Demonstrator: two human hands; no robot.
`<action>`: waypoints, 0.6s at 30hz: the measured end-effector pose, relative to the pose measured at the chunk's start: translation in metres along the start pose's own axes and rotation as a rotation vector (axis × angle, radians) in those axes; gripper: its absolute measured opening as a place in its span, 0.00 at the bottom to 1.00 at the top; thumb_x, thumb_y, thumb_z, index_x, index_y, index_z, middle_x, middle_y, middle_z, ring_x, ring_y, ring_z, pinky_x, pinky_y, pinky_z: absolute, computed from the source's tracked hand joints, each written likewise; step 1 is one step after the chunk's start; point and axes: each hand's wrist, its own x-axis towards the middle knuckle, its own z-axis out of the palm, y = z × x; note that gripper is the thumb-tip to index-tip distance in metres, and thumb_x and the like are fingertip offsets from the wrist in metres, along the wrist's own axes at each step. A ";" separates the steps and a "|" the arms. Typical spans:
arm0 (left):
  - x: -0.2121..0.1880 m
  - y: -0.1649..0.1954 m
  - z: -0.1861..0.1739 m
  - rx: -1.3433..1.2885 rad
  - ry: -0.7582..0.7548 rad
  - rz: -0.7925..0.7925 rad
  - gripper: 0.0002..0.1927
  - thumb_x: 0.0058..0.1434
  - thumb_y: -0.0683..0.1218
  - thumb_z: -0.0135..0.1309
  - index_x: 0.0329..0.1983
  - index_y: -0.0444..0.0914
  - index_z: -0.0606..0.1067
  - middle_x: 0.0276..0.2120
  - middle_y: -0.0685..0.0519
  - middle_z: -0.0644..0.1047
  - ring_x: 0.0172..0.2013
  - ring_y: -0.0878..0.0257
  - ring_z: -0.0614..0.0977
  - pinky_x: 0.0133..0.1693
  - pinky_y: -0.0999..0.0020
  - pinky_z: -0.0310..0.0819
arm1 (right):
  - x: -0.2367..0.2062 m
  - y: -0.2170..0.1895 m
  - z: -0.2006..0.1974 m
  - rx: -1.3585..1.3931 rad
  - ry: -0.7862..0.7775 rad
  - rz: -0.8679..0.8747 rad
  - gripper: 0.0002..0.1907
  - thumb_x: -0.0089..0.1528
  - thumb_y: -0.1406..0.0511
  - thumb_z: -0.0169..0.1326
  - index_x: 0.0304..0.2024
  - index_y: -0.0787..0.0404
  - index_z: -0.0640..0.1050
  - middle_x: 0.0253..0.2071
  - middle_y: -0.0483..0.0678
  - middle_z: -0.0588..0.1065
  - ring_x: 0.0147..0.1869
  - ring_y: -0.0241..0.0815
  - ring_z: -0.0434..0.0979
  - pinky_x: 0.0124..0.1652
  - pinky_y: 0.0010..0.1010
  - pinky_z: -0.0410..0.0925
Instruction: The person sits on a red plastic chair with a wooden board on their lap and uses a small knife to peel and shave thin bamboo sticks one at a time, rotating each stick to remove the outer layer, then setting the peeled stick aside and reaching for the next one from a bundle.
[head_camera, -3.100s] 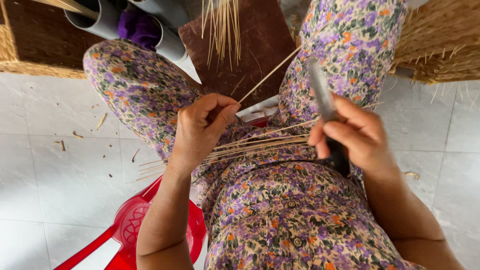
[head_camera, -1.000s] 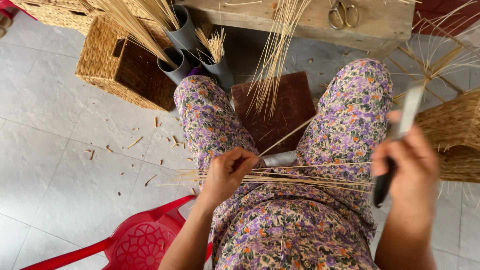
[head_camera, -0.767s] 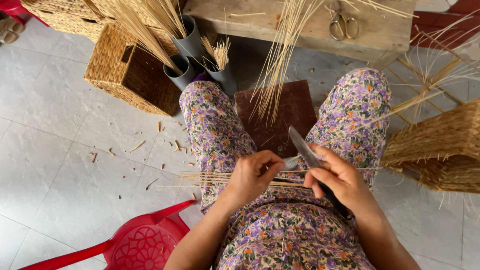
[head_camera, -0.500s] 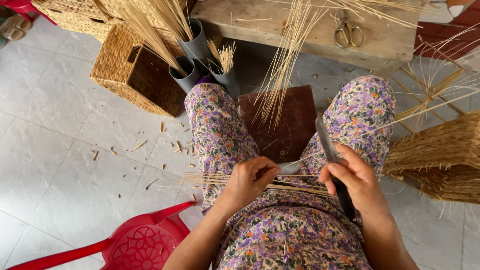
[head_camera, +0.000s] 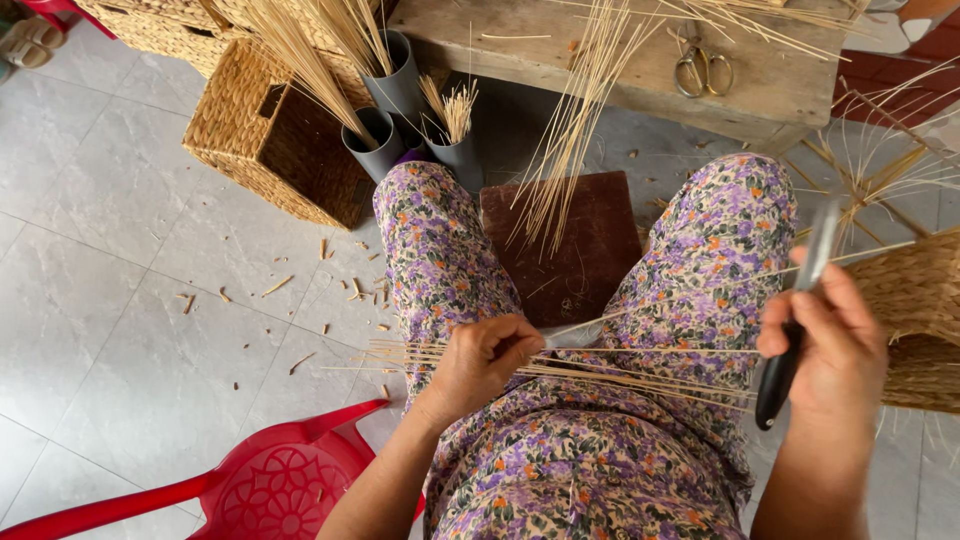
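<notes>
Since the frame half a second earlier, the right hand (head_camera: 835, 345) has swung outward from mid-lap to beyond the right knee, carrying the knife (head_camera: 795, 320) away from the left hand (head_camera: 482, 362). The right hand is wrapped around the black handle, fingers curled, blade angled up and slightly right, its long axis near vertical. The left hand stays on the lap, closed in a pinch on the bundle of thin reed strips (head_camera: 600, 370). The strips lie across both thighs, long axis running left to right, one strip (head_camera: 700, 295) rising toward the knife.
</notes>
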 end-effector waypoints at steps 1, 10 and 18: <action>0.001 -0.001 0.000 -0.007 0.018 0.007 0.05 0.64 0.42 0.59 0.37 0.35 0.80 0.23 0.54 0.79 0.22 0.72 0.74 0.24 0.71 0.68 | 0.000 -0.003 -0.001 0.012 0.011 -0.019 0.24 0.72 0.70 0.46 0.72 0.66 0.68 0.35 0.49 0.75 0.30 0.35 0.70 0.32 0.26 0.66; 0.020 0.018 0.023 -0.081 -0.031 0.070 0.06 0.66 0.42 0.58 0.42 0.34 0.81 0.25 0.53 0.80 0.24 0.73 0.75 0.26 0.73 0.70 | -0.021 0.036 0.053 -0.211 -0.490 0.291 0.32 0.67 0.70 0.48 0.75 0.59 0.61 0.29 0.53 0.78 0.24 0.36 0.72 0.28 0.27 0.69; 0.014 0.004 0.022 -0.107 -0.017 0.053 0.05 0.67 0.42 0.57 0.40 0.34 0.81 0.24 0.57 0.81 0.23 0.75 0.78 0.24 0.76 0.73 | -0.008 0.020 0.035 -0.096 -0.258 0.143 0.24 0.71 0.69 0.47 0.70 0.69 0.68 0.32 0.50 0.76 0.28 0.34 0.71 0.31 0.25 0.66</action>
